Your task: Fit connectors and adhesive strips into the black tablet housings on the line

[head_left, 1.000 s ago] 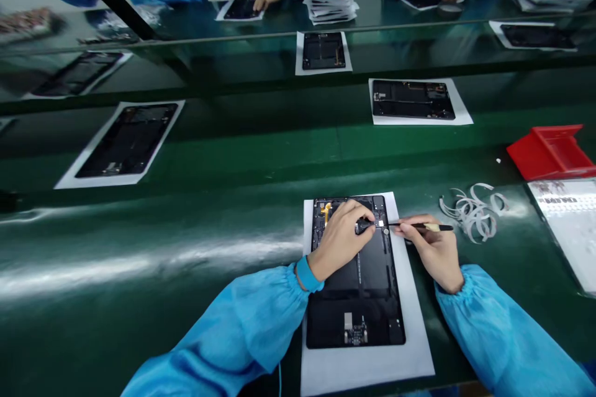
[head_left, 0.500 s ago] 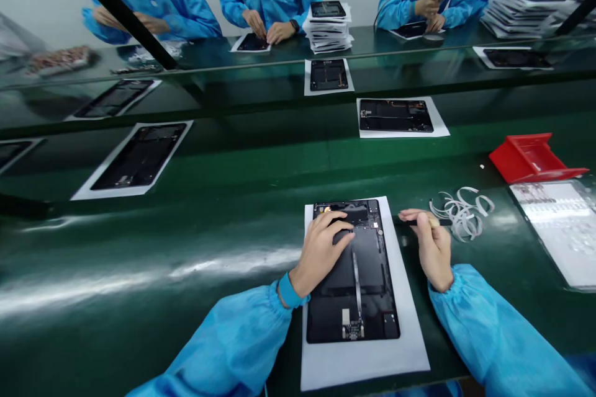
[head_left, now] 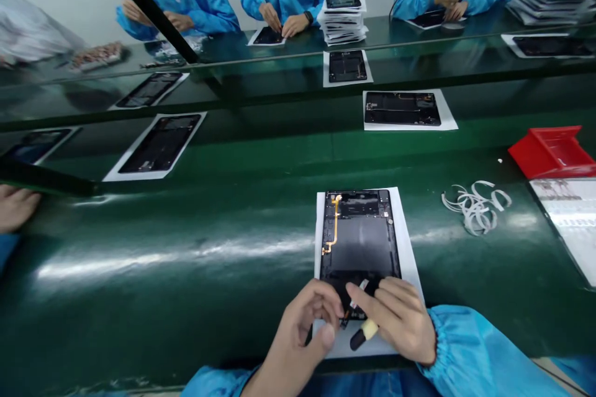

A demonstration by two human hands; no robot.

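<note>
An opened black tablet [head_left: 359,237] lies on a white sheet [head_left: 410,242] on the green bench, an orange flex cable [head_left: 333,223] running down its left side. Both hands are at the tablet's near end. My left hand [head_left: 298,338] has its fingers curled in a pinch beside the lower left corner; what it grips is hidden. My right hand [head_left: 398,319] is closed round a thin tool with a pale handle and black tip [head_left: 363,334], and its fingertips touch a small pale strip [head_left: 357,294] on the tablet.
Curled white strips [head_left: 474,203] lie to the right, with a red tray [head_left: 552,152] and a clear sheet [head_left: 570,217] beyond them. More tablets on sheets [head_left: 401,109] sit on the conveyor. People in blue coats work across it, and another person's hand [head_left: 13,206] shows at far left.
Both hands have moved from the tablet's far end to its near end. The orange flex cable, hidden under my left hand before, now shows. The tool has swung round, tip towards me.
</note>
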